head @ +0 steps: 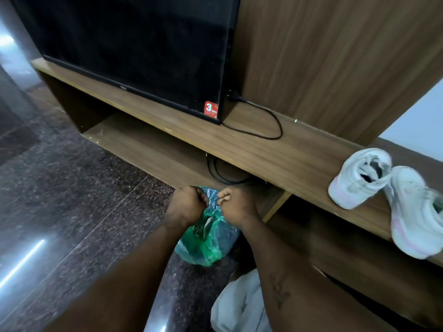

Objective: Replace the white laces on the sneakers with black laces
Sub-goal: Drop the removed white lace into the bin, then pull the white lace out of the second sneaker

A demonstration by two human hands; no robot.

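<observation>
Looking down from the head camera: holding a green plastic bag (pixel 203 245) at six o'clock, low over the dark stone floor (pixel 72 188); not being able to tell whether hanging or resting there. Gripping its gathered top with the left hand (pixel 185 204), with fingers curled tight round the film. Pinching the same top from the other side with the right hand (pixel 237 204), with fingers likewise curled and tips bunched on the plastic. Holding the two fists near each other, with only a strip of crumpled film between. Probably pulling the mouth apart or working at a knot; not being able to tell which. Seeing no black laces, though possibly lying inside, behind the cloudy film.

Finding the white sneakers (pixel 359 178) well apart at four o'clock, lying side by side and touching on the wooden shelf (pixel 275 154), with neither hand near. Not being able to make out any laces on them. Noting a television (pixel 134 44) at eleven o'clock on the same unit, a black cable (pixel 268 121) looping beside it, and pale cloth (pixel 239 305) at six o'clock by the right forearm.

Judging the best way: pulling slowly and evenly toward nine and three o'clock, not jerking; gripping close to the opening to avoid tearing thin film; guarding against spilling the contents.
</observation>
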